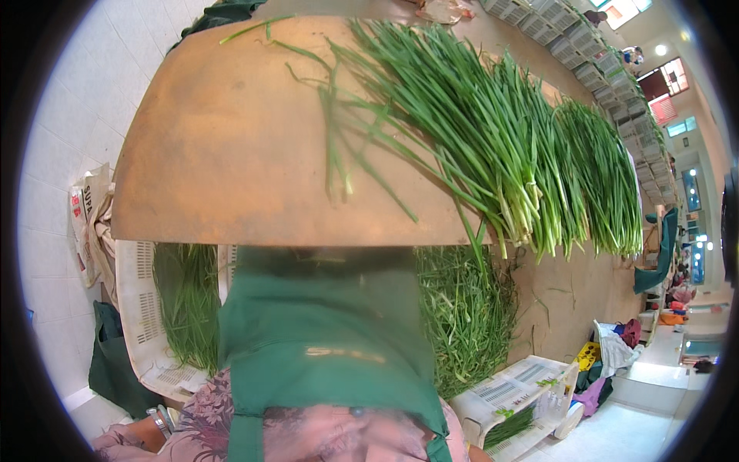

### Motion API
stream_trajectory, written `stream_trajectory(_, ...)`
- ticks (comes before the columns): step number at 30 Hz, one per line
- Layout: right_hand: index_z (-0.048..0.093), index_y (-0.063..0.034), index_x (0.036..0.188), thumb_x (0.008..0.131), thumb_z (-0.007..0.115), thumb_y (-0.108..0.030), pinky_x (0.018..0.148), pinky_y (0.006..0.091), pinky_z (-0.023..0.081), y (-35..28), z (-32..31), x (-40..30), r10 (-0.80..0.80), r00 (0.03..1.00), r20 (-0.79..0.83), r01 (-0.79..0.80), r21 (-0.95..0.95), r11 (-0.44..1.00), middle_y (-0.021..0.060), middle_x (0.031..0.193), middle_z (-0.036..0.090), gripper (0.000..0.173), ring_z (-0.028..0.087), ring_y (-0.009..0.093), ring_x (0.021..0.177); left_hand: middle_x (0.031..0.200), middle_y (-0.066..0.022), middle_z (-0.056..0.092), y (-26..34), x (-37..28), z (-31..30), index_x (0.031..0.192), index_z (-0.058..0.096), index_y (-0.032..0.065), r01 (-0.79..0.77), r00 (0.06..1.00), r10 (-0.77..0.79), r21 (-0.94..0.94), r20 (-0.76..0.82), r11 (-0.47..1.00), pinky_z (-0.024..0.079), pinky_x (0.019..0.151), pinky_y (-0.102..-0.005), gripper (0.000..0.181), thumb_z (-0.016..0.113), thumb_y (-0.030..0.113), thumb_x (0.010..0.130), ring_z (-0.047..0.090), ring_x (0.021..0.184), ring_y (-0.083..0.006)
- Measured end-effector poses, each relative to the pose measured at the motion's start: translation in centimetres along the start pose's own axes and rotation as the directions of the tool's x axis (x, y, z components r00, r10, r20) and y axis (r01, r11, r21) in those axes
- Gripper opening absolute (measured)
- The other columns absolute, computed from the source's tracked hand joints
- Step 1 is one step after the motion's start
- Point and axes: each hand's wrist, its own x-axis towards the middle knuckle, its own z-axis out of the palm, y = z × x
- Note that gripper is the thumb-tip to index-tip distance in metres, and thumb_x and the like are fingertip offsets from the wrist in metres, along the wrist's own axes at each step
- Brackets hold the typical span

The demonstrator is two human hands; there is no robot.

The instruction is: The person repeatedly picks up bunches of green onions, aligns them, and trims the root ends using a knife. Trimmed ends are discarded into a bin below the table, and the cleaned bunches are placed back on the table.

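Neither hand shows; at the lower left only a wrist with a metal bracelet or watch (160, 421) is visible beside a pink floral sleeve. Before me stands a table with a worn tan top (231, 144). A large heap of green garlic chives (462, 110) lies on its right part, pale stem ends towards me. Farther right rests another bundle of chives (600, 179). Several loose blades (375, 173) are scattered left of the heap. A green apron (323, 323) covers my front.
Left of my lap, a white plastic crate (138, 312) holds chives (187, 312). Loose green trimmings (470, 323) are piled to my right. Near them a white crate (514, 387) lies on its side with chives inside. Stacked crates (571, 43) line the far side.
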Motion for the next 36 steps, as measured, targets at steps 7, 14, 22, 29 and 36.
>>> stream_trajectory(7, 0.064, -0.0052, 0.130, 0.094, 0.064, -0.034, 0.095, 0.0376, 0.054, -8.9, -10.4, -4.6, -0.278, 0.957, -0.082, 0.256, -0.213, 0.943, 0.0188, 0.121, 0.069, 0.046, 0.068, 0.030, 0.110, 0.094, -0.0129, 0.072, 2.4, 1.0, 0.7, 0.108, 0.068, -0.0041, -0.004, 0.999, 0.002, 0.043, 0.036, 0.999, 0.055, 0.075, -0.0355, 0.019, 0.062, 0.010, 0.096, 0.069, 0.083, -0.0204)
stream_trajectory(14, 0.070, -0.0051, 0.115, 0.085, 0.071, 0.000, 0.077, 0.0365, 0.056, -23.5, -18.5, -7.7, -0.801, -0.099, -0.591, 0.389, -0.764, 0.515, 0.0130, 0.102, 0.072, 0.030, 0.069, 0.030, 0.088, 0.094, -0.0135, 0.072, 6.7, 2.0, 2.6, 0.108, 0.068, -0.0051, -0.065, 0.991, 0.049, 0.120, 0.128, 0.991, 0.056, 0.076, -0.0355, 0.020, 0.063, 0.011, 0.096, 0.069, 0.083, -0.0207)
stream_trajectory(22, 0.062, -0.0048, 0.102, 0.088, 0.067, -0.032, 0.070, 0.0450, 0.055, -24.8, -24.8, -3.3, -0.757, -0.063, -0.650, -0.159, -0.743, 0.650, 0.0166, 0.095, 0.065, 0.031, 0.066, 0.034, 0.085, 0.093, -0.0143, 0.073, 11.3, 2.1, 3.7, 0.109, 0.068, -0.0063, -0.116, 0.963, 0.057, 0.214, 0.264, 0.970, 0.056, 0.077, -0.0355, 0.022, 0.063, 0.012, 0.097, 0.070, 0.082, -0.0211)
stream_trajectory(29, 0.060, -0.0029, 0.118, 0.086, 0.070, -0.027, 0.060, 0.0414, 0.056, -26.1, -25.2, 2.4, -0.744, -0.108, -0.660, -0.224, -0.713, 0.665, 0.0143, 0.096, 0.062, 0.041, 0.066, 0.032, 0.073, 0.092, -0.0149, 0.073, 17.4, -6.4, 3.4, 0.109, 0.068, -0.0074, -0.293, 0.824, 0.094, 0.279, 0.558, 0.914, 0.057, 0.077, -0.0354, 0.024, 0.064, 0.012, 0.097, 0.070, 0.081, -0.0214)
stream_trajectory(36, 0.061, -0.0038, 0.121, 0.083, 0.066, -0.020, 0.061, 0.0401, 0.053, -25.4, -22.1, 2.1, -0.843, -0.176, -0.508, -0.338, -0.773, 0.537, 0.0107, 0.085, 0.059, 0.042, 0.062, 0.028, 0.071, 0.107, -0.0148, 0.073, 30.6, -15.3, 20.2, 0.114, 0.069, 0.0061, -0.837, -0.237, 0.656, 0.191, 0.717, -0.512, 0.056, 0.087, -0.0394, 0.026, 0.069, 0.011, 0.088, 0.071, 0.097, -0.0320)
